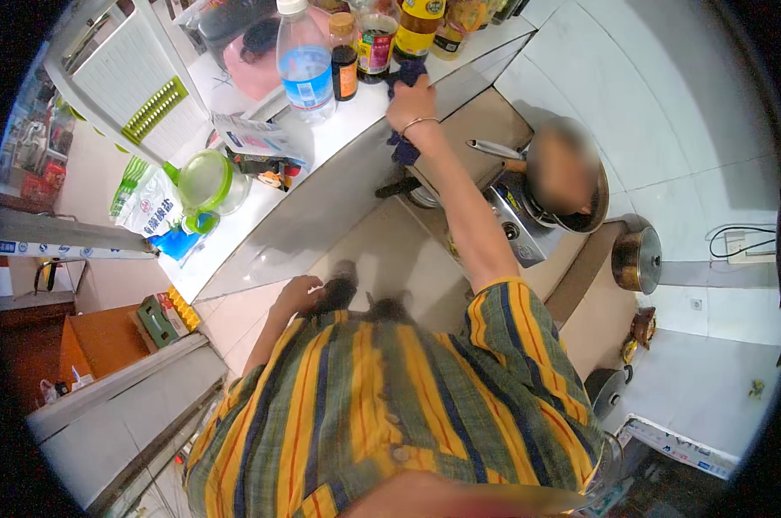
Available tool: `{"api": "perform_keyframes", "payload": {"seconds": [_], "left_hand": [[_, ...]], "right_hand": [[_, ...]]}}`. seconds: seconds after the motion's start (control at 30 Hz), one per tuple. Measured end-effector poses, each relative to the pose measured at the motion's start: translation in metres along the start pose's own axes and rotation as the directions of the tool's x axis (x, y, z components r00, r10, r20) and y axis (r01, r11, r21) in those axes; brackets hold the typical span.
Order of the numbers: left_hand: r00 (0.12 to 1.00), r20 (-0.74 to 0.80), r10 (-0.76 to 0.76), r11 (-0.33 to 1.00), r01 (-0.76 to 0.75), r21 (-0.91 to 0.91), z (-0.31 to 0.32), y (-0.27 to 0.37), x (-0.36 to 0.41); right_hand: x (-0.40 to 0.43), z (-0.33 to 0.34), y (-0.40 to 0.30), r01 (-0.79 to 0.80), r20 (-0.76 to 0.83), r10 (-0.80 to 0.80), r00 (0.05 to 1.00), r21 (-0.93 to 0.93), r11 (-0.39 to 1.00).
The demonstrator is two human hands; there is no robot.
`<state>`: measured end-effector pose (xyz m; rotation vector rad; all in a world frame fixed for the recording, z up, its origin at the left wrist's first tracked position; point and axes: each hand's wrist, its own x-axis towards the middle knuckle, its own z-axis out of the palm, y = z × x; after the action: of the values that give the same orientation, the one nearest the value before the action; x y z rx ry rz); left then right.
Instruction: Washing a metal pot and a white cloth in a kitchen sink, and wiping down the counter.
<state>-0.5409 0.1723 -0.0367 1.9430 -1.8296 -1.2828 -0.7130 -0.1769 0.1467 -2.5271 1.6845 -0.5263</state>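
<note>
My right hand [412, 107], with a bracelet at its wrist, is closed on a dark blue cloth [404, 151] at the edge of the white counter [340, 138]. Cloth shows both above and below the fist. Just beyond it stand a bottle of dark liquid with a pink and green label [374, 48] and a bottle with a yellow label [419, 29]. To their left are a small cork-coloured-capped bottle [343, 61] and a clear plastic bottle with a blue label [306, 71]. My left hand [303, 294] hangs low near my body, fingers loosely curled, with no object visible in it.
A gas stove [526, 236] at right bears a pan [599, 201] whose contents are blurred. A lidded pot [636, 260] stands by the tiled wall. On the counter's left are a green-lidded jar [206, 181], a plastic bag [147, 204] and a white rack [131, 84].
</note>
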Motion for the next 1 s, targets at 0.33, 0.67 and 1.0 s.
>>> {"api": "perform_keyframes", "payload": {"seconds": [0.33,0.67,1.0], "left_hand": [[0.988,-0.024,0.155,0.987,-0.153,0.050,-0.006,0.023,0.032],[0.990,-0.022,0.140,0.990,-0.139,0.035,-0.003,0.030,0.032],[0.997,-0.065,-0.037,0.997,0.033,-0.071,0.007,0.015,-0.002]], "right_hand": [[-0.049,-0.013,-0.057,0.057,0.098,-0.069,0.993,0.115,0.992],[-0.019,-0.029,0.009,0.341,0.257,-0.538,0.803,0.541,0.769],[0.036,0.022,0.063,-0.133,0.004,0.133,0.991,0.080,0.988]]}}
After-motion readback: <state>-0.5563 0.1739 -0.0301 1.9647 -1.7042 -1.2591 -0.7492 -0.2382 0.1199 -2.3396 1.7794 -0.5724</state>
